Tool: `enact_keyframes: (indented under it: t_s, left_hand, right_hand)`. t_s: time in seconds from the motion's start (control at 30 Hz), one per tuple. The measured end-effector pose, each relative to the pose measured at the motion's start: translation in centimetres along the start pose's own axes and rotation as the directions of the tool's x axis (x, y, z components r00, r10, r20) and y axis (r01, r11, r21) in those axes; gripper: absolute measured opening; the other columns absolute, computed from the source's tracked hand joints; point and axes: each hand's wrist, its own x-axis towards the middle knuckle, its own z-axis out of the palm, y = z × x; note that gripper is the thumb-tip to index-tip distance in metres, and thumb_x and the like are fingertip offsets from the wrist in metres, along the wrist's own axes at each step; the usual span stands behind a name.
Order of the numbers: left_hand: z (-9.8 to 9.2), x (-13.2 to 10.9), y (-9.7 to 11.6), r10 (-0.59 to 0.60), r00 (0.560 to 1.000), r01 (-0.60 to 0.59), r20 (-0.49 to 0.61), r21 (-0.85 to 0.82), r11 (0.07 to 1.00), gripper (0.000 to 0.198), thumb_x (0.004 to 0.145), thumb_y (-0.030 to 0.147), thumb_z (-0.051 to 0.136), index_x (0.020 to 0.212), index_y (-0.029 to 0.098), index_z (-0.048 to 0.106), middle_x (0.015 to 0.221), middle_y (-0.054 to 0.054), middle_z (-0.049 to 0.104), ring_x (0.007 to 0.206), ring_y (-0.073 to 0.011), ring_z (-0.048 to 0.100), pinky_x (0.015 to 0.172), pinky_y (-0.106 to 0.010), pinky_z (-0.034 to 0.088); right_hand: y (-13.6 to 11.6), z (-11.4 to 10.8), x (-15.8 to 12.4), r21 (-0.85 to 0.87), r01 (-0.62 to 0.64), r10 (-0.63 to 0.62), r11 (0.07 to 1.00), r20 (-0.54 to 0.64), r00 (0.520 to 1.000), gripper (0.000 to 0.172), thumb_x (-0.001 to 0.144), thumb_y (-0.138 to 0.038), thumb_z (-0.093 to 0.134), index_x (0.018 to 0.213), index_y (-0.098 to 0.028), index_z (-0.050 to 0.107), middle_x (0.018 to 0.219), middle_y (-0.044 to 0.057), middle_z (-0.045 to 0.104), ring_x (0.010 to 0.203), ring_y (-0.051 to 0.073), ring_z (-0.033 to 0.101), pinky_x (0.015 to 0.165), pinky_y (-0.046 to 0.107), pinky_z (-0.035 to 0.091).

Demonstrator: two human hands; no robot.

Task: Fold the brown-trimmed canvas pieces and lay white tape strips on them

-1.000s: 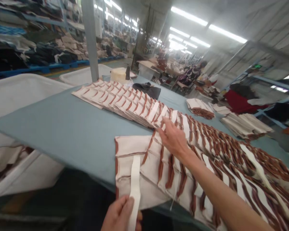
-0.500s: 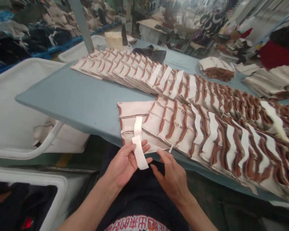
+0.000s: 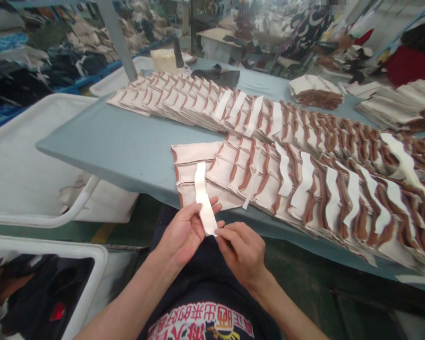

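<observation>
A white strip of tape [image 3: 203,198] runs from the nearest cream fabric piece down off the table's front edge. My left hand [image 3: 184,231] cradles the strip's lower part, thumb and fingers closed on it. My right hand [image 3: 241,252] pinches the strip's bottom end. Cream fabric pieces with brown piping [image 3: 304,189] lie overlapped in two long rows across the blue-grey table [image 3: 102,141]. Many of them carry white strips.
White bins stand to the left [image 3: 24,156] and lower left [image 3: 88,264]. Small stacks of fabric [image 3: 315,92] and a dark cloth [image 3: 217,75] lie at the table's far side. Another person sits beyond the table [image 3: 304,33]. Shelves of cloth fill the left background.
My right hand came off the fabric rows, drew back to the table's front edge and closed on the strip's bottom end. The view has tilted downward.
</observation>
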Motion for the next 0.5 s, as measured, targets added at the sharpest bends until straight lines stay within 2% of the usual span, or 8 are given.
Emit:
enact_keyframes:
  t_s: [0.07, 0.13, 0.27, 0.37, 0.5]
  left_hand:
    - [-0.4, 0.0, -0.1, 0.006, 1.000, -0.006, -0.008, 0.011, 1.000, 0.022, 0.094, 0.008, 0.052, 0.108, 0.008, 0.069, 0.127, -0.020, 0.074, 0.119, -0.0329, 0.071, 0.080, -0.044, 0.069]
    - [-0.7, 0.1, -0.2, 0.014, 1.000, -0.014, -0.008, 0.026, 1.000, 0.022, 0.094, 0.009, 0.053, 0.107, 0.008, 0.070, 0.122, -0.019, 0.076, 0.113, -0.0317, 0.073, 0.077, -0.041, 0.068]
    - [-1.1, 0.3, -0.5, 0.029, 1.000, -0.028, -0.010, 0.085, 0.996, 0.022, 0.094, 0.011, 0.051, 0.102, 0.007, 0.072, 0.113, -0.018, 0.078, 0.094, -0.0261, 0.077, 0.069, -0.035, 0.066]
    - [-1.4, 0.5, -0.8, 0.050, 0.999, -0.050, 0.002, 0.123, 0.991, 0.021, 0.091, 0.013, 0.055, 0.097, 0.006, 0.074, 0.099, -0.016, 0.080, 0.080, -0.0226, 0.077, 0.065, -0.030, 0.064]
    - [-1.9, 0.9, -1.3, 0.168, 0.985, -0.174, 0.049, 0.190, 0.966, 0.016, 0.083, 0.024, 0.066, 0.078, 0.009, 0.072, 0.072, -0.009, 0.075, 0.061, -0.0166, 0.068, 0.057, -0.023, 0.057]
  right_hand:
    - [-0.6, 0.0, -0.1, 0.150, -0.154, 0.151, 0.977, 0.032, 0.988, 0.014, 0.099, -0.017, 0.059, 0.090, -0.022, 0.069, 0.077, 0.003, 0.071, 0.067, 0.017, 0.066, 0.063, 0.029, 0.050]
    - [-1.1, 0.1, -0.1, 0.286, -0.308, 0.292, 0.908, 0.096, 0.951, 0.019, 0.100, -0.019, 0.057, 0.085, -0.021, 0.068, 0.075, 0.002, 0.067, 0.064, 0.016, 0.062, 0.062, 0.028, 0.048]
    - [-1.8, 0.1, 0.2, 0.383, -0.496, 0.441, 0.779, 0.227, 0.868, 0.024, 0.100, -0.027, 0.057, 0.081, -0.020, 0.070, 0.071, 0.000, 0.065, 0.059, 0.014, 0.057, 0.057, 0.026, 0.045]
    - [-1.9, -0.3, 0.9, 0.369, -0.546, 0.475, 0.752, 0.272, 0.837, 0.026, 0.099, -0.031, 0.056, 0.079, -0.020, 0.069, 0.069, -0.001, 0.064, 0.057, 0.014, 0.056, 0.055, 0.025, 0.044]
    - [-1.5, -0.7, 2.5, 0.246, -0.470, 0.420, 0.848, 0.229, 0.878, 0.024, 0.098, -0.030, 0.056, 0.079, -0.021, 0.066, 0.068, -0.001, 0.064, 0.057, 0.014, 0.056, 0.057, 0.026, 0.044]
